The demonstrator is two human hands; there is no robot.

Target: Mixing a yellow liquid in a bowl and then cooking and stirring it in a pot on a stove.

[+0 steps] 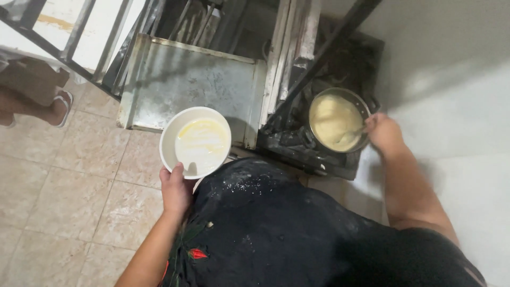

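1. Holding item one: white bowl [195, 141], gripped at its near rim by the left hand [176, 190], thumb over the edge, above the tiled floor [69, 186]. Yellowish film inside; likely light, rigid, slippery where wet; breakable if ceramic.
2. Metal pot [339, 119] of pale yellow batter, seated on the blackened stove [313, 143]. Probably heavy; best held by the side handles.
3. Right hand [383, 133], fingers closed on a utensil handle [360, 129] dipping into the batter.
4. Steel tray [191, 85], worn, beside the stove.
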